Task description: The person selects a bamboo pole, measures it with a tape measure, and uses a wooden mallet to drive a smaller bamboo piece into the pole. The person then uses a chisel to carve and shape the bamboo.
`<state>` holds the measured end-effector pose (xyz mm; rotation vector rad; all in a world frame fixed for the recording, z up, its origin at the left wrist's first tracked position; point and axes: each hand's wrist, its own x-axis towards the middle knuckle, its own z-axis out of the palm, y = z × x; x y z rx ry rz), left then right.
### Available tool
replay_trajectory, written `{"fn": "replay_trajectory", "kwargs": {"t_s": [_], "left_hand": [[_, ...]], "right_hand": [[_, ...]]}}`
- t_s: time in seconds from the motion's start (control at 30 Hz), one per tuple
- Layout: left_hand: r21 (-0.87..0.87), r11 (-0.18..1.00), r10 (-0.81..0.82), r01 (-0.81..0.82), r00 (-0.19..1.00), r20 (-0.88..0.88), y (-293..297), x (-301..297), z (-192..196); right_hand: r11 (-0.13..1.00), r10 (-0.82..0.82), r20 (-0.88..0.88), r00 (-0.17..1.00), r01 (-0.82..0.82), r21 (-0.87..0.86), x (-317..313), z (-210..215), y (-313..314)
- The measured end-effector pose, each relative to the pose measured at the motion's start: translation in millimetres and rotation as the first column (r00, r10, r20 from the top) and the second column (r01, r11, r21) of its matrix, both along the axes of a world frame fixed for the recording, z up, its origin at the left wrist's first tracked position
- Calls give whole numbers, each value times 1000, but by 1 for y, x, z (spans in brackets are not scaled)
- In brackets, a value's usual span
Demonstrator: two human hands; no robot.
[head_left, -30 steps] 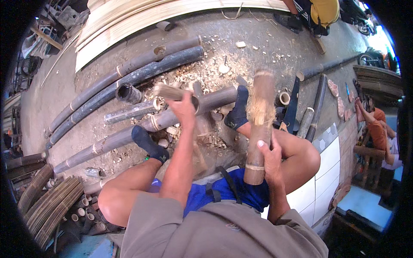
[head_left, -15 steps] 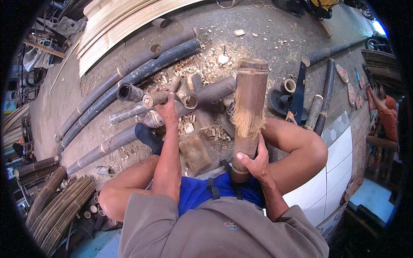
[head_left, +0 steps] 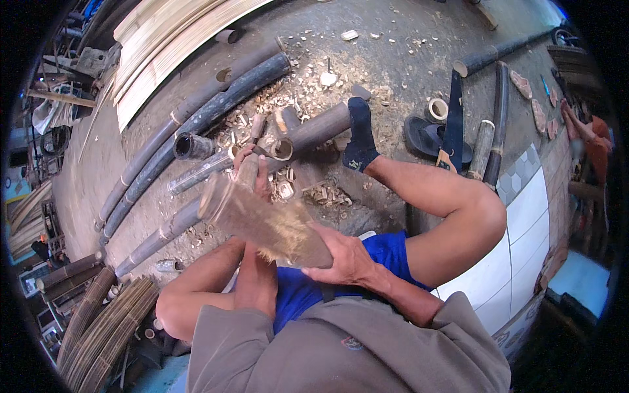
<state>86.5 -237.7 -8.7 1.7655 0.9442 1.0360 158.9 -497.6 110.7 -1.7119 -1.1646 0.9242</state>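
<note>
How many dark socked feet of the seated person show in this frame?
1. The only dark socked foot in view rests on the ground beside the short bamboo section, ahead of the bent right knee. The other foot may be hidden behind the bamboo piece that the right hand holds.

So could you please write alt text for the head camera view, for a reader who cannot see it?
Seen from above, a seated person's right hand grips the lower end of a thick bamboo section slanting across the lap, while the left hand holds its upper end. Long dark bamboo poles, cut rings and shavings litter the concrete floor around the socked foot.
</note>
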Motion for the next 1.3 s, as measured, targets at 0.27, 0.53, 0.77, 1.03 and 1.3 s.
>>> {"fn": "replay_trajectory", "kwargs": {"t_s": [0.27, 0.53, 0.77, 1.03, 1.3], "left_hand": [[135, 989, -51, 54, 998, -30, 0, -8, -7], [270, 958, -101, 94, 995, 14, 2, -5, -25], [360, 925, -149, 120, 987, 54, 8, 3, -47], [242, 959, -148, 147, 989, -12, 1, 1, -39], [423, 896, -98, 139, 988, -119, 0, -3, -26]], "right_hand": [[996, 84, -4, 996, -84, 1, -6, 1, -1], [998, 50, -26, 998, -50, -28, 4, 4, 1], [984, -36, 28, 999, 30, 175, 12, 18, 22], [985, -114, 169, 979, 88, 149, 18, -8, 49], [996, -31, 221, 975, 48, -71, 15, -23, 47]]}}
